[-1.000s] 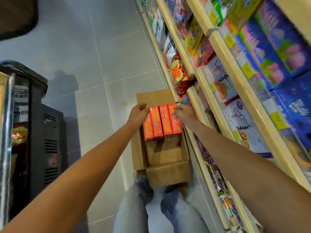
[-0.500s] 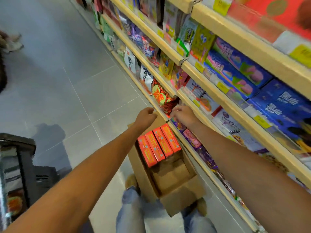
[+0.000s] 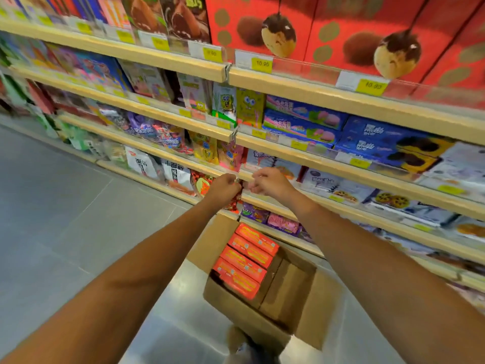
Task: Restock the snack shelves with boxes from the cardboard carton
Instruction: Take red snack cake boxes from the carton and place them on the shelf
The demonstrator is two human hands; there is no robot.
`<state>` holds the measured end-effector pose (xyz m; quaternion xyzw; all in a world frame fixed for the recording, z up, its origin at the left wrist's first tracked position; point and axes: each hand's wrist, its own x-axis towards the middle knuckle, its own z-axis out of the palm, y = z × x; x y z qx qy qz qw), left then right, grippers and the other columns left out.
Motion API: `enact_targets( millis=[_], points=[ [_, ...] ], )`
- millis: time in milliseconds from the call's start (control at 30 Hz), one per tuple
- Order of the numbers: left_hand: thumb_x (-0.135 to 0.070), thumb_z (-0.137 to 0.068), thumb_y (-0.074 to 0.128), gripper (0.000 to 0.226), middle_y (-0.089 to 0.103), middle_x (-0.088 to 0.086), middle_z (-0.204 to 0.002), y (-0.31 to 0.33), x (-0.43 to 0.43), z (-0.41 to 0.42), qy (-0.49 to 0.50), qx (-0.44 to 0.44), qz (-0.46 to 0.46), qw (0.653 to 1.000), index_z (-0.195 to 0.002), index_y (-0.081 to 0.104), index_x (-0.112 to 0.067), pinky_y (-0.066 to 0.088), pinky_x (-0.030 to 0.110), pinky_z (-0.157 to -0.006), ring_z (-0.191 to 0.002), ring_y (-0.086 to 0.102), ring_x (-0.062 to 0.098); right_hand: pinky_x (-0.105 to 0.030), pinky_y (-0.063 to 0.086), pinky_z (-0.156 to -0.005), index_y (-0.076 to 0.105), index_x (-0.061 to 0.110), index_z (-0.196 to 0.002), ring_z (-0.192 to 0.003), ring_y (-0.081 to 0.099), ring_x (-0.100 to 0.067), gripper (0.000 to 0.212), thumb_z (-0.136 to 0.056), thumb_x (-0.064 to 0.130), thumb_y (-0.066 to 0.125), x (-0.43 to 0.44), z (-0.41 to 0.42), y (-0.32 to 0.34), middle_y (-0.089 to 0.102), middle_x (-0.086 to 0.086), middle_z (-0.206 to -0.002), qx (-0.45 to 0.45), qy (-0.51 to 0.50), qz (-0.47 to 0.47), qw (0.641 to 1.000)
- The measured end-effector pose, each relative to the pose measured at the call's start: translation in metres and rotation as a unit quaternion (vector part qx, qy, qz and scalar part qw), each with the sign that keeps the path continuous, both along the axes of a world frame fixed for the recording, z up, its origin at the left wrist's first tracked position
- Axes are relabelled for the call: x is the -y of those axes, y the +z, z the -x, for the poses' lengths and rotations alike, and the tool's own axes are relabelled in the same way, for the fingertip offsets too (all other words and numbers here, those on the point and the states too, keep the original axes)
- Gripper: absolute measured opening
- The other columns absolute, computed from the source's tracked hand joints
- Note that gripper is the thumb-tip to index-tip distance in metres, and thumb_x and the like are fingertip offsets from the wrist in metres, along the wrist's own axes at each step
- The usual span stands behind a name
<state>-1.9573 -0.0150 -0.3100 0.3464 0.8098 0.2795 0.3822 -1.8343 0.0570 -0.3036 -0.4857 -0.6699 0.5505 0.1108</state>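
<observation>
**Up at the rail: left hand and right hand curled, carton below**

Both hands are raised to the front edge of one shelf, at the joint where two lengths of rail meet. The left hand is balled with its knuckles toward the camera, just left of the metal clip at that joint. The right hand is just right of the clip, with its fingers bent in toward the rail's edge. The fingertips of both hands are hidden, so I cannot tell whether either grasps anything or only touches the rail. A red foil bag shows behind the left hand on the shelf below.

Between the forearms, the carton stands open on the grey floor, against the foot of the shelves. Four orange boxes lie side by side at its left end, and the rest of its bottom is bare cardboard.

Further out, the shelves climb in rows with yellow tags along their front edges. Blue packs fill the right of the row above the hands. Yellow cartoon packs stand one row higher, beside the next joint. Large red packs crowd the top right corner.
</observation>
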Motion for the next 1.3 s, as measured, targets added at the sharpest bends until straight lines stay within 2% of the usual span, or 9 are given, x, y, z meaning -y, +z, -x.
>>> enact_targets(
  millis=[67,200,367,467,600,800,1000,1200,1300],
  points=[
    [-0.014,-0.093,0.053,0.039,0.058,0.008,-0.105,0.004,-0.004,-0.007,-0.023,0.009,-0.009,1.0,-0.13,0.049,0.0,0.038,0.009,-0.057,-0.092,0.055,0.021,-0.021,0.047,-0.055,0.063,-0.005,-0.087,-0.075,0.06,-0.03,0.023,-0.095,0.005,0.044,0.004,-0.011,0.007,0.062,-0.022,-0.087,0.007,-0.026,-0.01,1.0],
    [-0.011,-0.093,0.053,0.041,0.055,0.017,-0.129,0.002,0.0,-0.019,-0.066,0.021,0.002,0.998,-0.131,0.049,0.0,0.041,0.019,-0.076,-0.117,0.054,0.033,-0.048,0.052,-0.078,0.06,-0.018,-0.098,-0.091,0.059,-0.043,0.025,-0.093,0.0,0.043,0.017,-0.038,0.008,0.059,-0.036,-0.103,0.024,-0.069,-0.028,0.997],
    [-0.008,-0.092,0.052,0.034,0.056,0.019,-0.124,-0.02,0.03,-0.038,-0.134,0.013,0.029,0.99,-0.125,0.051,-0.002,0.047,0.033,-0.096,-0.107,0.058,0.034,-0.024,0.043,-0.058,0.063,-0.008,-0.1,-0.067,0.054,-0.019,0.02,-0.093,0.001,0.047,0.056,-0.075,-0.011,0.061,-0.017,-0.092,0.021,-0.127,0.017,0.992],
    [-0.002,-0.095,0.048,0.027,0.051,0.013,-0.108,-0.038,0.06,-0.057,-0.189,0.0,0.031,0.982,-0.122,0.051,0.0,0.044,0.022,-0.072,-0.073,0.048,0.013,-0.038,0.047,-0.07,0.06,-0.015,-0.103,-0.071,0.058,-0.027,0.023,-0.093,0.002,0.048,0.093,-0.096,-0.032,0.064,-0.026,-0.099,0.02,-0.167,0.032,0.985],
    [-0.005,-0.092,0.052,0.031,0.049,-0.001,-0.097,-0.037,0.096,-0.083,-0.218,0.016,0.029,0.975,-0.122,0.051,-0.011,0.038,0.026,-0.073,-0.085,0.05,0.016,-0.029,0.044,-0.062,0.063,-0.01,-0.101,-0.081,0.06,-0.026,0.023,-0.091,0.007,0.052,0.145,-0.12,-0.04,0.062,-0.016,-0.086,0.047,-0.19,0.041,0.98],
    [-0.006,-0.088,0.057,0.049,0.049,0.013,-0.136,-0.013,0.106,-0.098,-0.236,0.044,-0.018,0.971,-0.135,0.044,-0.004,0.047,0.04,-0.097,-0.114,0.055,0.03,-0.029,0.041,-0.063,0.062,-0.016,-0.091,-0.065,0.055,-0.024,0.022,-0.09,0.0,0.046,0.171,-0.127,-0.012,0.062,-0.033,-0.083,-0.002,-0.233,0.025,0.972],
    [-0.01,-0.09,0.056,0.05,0.048,0.006,-0.139,-0.002,0.098,-0.083,-0.273,0.03,-0.02,0.961,-0.138,0.044,-0.008,0.043,0.036,-0.099,-0.122,0.052,0.028,-0.042,0.048,-0.073,0.056,-0.02,-0.11,-0.101,0.061,-0.042,0.029,-0.092,0.001,0.044,0.164,-0.109,0.0,0.062,-0.036,-0.107,0.009,-0.228,-0.001,0.974],
    [-0.01,-0.09,0.057,0.043,0.053,0.013,-0.133,-0.036,0.07,-0.029,-0.287,0.031,0.015,0.957,-0.132,0.048,-0.004,0.042,0.03,-0.092,-0.118,0.052,0.026,-0.016,0.045,-0.056,0.06,-0.018,-0.098,-0.077,0.054,-0.029,0.024,-0.088,0.0,0.047,0.144,-0.07,-0.044,0.06,-0.037,-0.1,0.047,-0.243,0.04,0.968],
    [-0.014,-0.091,0.056,0.042,0.053,0.011,-0.133,-0.066,0.058,-0.006,-0.313,0.02,0.05,0.948,-0.132,0.048,-0.006,0.042,0.03,-0.094,-0.12,0.053,0.027,-0.041,0.053,-0.081,0.062,-0.007,-0.077,-0.1,0.06,-0.04,0.018,-0.087,-0.002,0.048,0.131,-0.051,-0.076,0.061,-0.032,-0.106,0.062,-0.255,0.075,0.962]
  ],
)
